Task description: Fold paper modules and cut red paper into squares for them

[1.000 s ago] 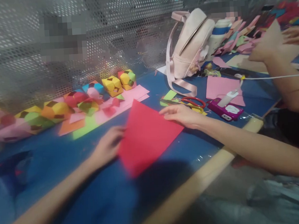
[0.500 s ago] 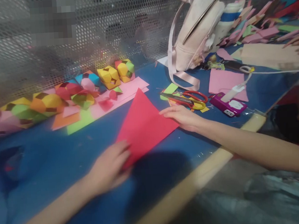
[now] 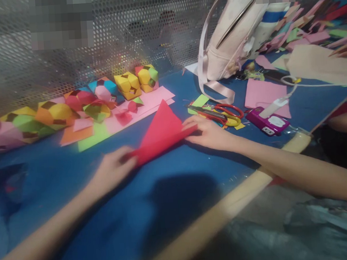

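Red paper is now folding upward, long edge running between gripping fingers of left hand and right hand.

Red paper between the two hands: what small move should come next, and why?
Probably press its near edge flat. The red paper appears bent upward along that edge, and the left hand and right hand hold it at opposite ends, so pressing seems a sensible way to set the fold.

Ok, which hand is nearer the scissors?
Right. The right hand is just in front of the scissors; the left hand is well left of them, gripping the red paper.
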Motion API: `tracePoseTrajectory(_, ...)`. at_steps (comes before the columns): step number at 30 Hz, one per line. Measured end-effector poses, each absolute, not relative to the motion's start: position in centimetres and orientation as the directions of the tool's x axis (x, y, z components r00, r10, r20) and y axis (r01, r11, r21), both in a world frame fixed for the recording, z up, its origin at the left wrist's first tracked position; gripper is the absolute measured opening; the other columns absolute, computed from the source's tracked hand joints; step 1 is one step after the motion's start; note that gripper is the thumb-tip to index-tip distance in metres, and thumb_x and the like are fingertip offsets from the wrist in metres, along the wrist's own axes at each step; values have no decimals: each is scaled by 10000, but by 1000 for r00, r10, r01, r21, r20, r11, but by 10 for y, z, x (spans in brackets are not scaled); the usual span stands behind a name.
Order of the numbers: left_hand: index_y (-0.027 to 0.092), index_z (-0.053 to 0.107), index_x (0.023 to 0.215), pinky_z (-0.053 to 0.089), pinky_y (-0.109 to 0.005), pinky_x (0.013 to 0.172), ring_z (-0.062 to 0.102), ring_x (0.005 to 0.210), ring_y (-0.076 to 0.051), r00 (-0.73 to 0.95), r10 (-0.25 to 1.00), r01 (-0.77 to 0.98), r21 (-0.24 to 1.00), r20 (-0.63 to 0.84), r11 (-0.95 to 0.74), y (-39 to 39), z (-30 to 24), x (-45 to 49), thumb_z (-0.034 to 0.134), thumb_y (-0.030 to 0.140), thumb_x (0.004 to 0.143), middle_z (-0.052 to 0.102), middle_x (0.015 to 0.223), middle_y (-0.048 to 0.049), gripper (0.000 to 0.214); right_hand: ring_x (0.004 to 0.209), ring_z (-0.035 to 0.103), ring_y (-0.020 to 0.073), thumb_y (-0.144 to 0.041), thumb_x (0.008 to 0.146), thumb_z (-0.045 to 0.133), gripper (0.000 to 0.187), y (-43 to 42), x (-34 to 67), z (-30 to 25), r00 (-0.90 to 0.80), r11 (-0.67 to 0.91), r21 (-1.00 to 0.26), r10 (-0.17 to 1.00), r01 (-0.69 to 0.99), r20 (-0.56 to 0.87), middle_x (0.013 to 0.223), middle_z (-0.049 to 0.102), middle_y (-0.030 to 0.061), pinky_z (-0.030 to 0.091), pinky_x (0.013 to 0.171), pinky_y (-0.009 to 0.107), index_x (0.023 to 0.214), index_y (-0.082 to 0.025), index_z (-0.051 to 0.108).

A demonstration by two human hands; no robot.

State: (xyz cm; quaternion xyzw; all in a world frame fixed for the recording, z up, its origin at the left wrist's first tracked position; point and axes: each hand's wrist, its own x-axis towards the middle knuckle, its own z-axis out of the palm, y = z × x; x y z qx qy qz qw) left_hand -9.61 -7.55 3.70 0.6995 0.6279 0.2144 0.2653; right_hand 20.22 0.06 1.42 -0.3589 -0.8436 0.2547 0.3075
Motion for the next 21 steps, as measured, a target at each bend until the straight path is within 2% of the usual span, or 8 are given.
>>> tracePoseTrajectory(3, 207, 613, 741, 458, -277, 597, 596, 662, -197, 95, 992, 742, 670, -81, -16, -65, 40, -103, 548, 425, 759, 661, 694, -9, 228, 1017, 597, 224, -252, 811, 624, 96, 1, 195, 16, -504, 586, -664, 792, 465, 345, 1030, 649, 56, 446, 977, 420, 852, -233, 708)
tracePoseTrajectory(7, 204, 613, 730, 466, -285, 637, 607, 665, -197, 100, 986, 725, 689, -136, 22, -54, 40, -108, 560, 406, 756, 665, 682, -3, 210, 1081, 583, 237, -271, 771, 675, 111, 1, 192, 18, -481, 560, -710, 805, 427, 346, 1104, 660, 37, 423, 1012, 424, 869, -252, 723)
tracePoseTrajectory(11, 195, 591, 689, 442, -267, 578, 578, 607, -172, 84, 986, 691, 721, -145, 47, -47, 38, -109, 582, 437, 761, 624, 621, 8, 252, 946, 655, 236, -292, 786, 644, 149, 1, 192, 20, -417, 353, -826, 895, 440, 160, 978, 731, 27, 494, 910, 402, 876, -222, 741)
tracePoseTrajectory(13, 194, 612, 768, 439, -257, 547, 577, 590, -165, 28, 990, 637, 765, -140, 90, -46, 37, -109, 620, 466, 748, 625, 622, 10, 273, 898, 671, 237, -292, 785, 633, 151, 3, 193, 18, -357, 233, -854, 932, 465, 60, 934, 745, 24, 519, 848, 390, 849, -212, 744)
tracePoseTrajectory(17, 209, 600, 1062, 510, -291, 605, 652, 687, -194, -19, 984, 494, 854, -178, 164, -48, 31, -112, 741, 468, 666, 705, 803, -24, 493, 874, 674, 235, -338, 771, 642, 181, 6, 192, 11, -291, 114, -896, 957, 429, -18, 924, 749, 34, 531, 793, 375, 835, -197, 737)
tracePoseTrajectory(19, 206, 607, 1091, 535, -330, 695, 670, 815, -226, 8, 987, 487, 862, -162, 137, -50, 25, -113, 759, 450, 665, 714, 944, -55, 514, 871, 671, 239, -367, 759, 652, 207, 8, 192, 8, -271, 78, -913, 962, 401, -36, 914, 748, 40, 529, 784, 378, 836, -193, 733)
tracePoseTrajectory(21, 195, 642, 1048, 528, -343, 735, 657, 865, -237, 2, 994, 508, 856, -113, 97, -51, 19, -113, 736, 440, 701, 706, 991, -64, 435, 879, 665, 244, -385, 750, 654, 219, 9, 191, 7, -255, 64, -923, 966, 379, -38, 908, 744, 43, 522, 785, 378, 822, -192, 727)
